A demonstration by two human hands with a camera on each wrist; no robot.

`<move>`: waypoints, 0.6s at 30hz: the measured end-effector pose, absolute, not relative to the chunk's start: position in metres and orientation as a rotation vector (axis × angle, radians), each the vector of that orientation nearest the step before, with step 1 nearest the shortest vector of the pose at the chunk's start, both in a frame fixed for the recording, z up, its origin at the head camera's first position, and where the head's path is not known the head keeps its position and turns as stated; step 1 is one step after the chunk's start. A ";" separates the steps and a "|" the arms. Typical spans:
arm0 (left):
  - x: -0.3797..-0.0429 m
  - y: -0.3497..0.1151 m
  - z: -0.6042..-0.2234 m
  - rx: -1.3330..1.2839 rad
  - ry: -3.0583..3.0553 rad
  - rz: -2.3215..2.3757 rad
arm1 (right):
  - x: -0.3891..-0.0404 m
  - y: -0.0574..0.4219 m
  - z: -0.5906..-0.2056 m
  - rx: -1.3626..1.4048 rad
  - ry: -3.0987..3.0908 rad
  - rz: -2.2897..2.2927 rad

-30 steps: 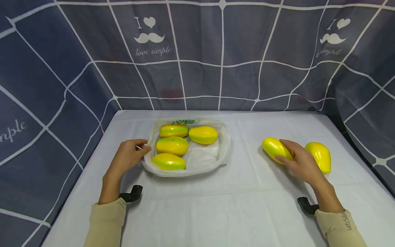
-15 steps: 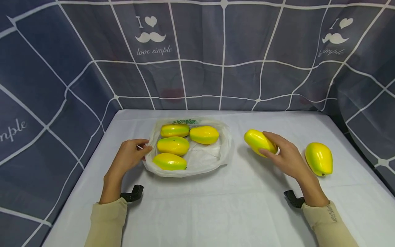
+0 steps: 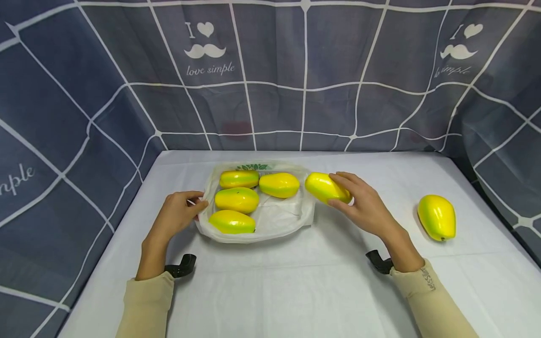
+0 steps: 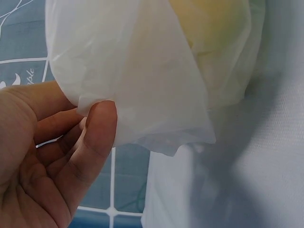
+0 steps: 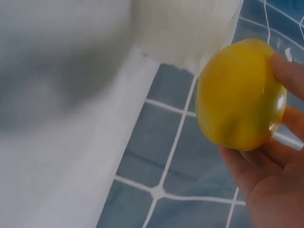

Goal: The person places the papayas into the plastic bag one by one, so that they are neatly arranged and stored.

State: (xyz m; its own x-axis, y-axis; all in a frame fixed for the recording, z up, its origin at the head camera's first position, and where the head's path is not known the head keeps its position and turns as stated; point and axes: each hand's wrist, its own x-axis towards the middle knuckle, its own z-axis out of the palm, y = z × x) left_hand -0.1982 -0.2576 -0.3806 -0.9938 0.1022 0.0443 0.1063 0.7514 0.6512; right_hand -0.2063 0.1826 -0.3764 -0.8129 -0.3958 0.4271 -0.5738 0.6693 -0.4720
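Observation:
A white plastic bag [image 3: 296, 218] lies open on the table with several yellow-green mangoes [image 3: 236, 199] inside. My left hand [image 3: 179, 213] pinches the bag's left rim [image 4: 142, 109] between thumb and fingers. My right hand [image 3: 363, 206] grips another yellow mango [image 3: 324, 187] and holds it just above the bag's right edge; the right wrist view shows this mango [image 5: 240, 95] close up in my fingers, with the bag [image 5: 190, 28] beyond it. One more mango [image 3: 436, 217] lies alone on the table at the right.
The table [image 3: 296, 281] is covered in a white cloth. A dark blue curtain [image 3: 304, 75] with white grid lines walls it in at the back and both sides. Black wrist-camera straps [image 3: 181, 265] show near my cuffs.
My right hand has lifted a mango from beside the lone one at the right and carried it left to the bag's right edge. The left hand has kept its hold on the rim.

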 end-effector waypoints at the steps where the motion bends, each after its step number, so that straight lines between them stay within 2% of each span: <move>1: -0.198 -0.257 -0.381 -0.175 -2.935 -1.093 | -0.207 0.179 -0.375 0.784 -2.595 0.885; 18: -0.199 -0.260 -0.382 -0.148 -2.960 -1.098 | -0.208 0.128 -0.368 0.947 -2.628 0.849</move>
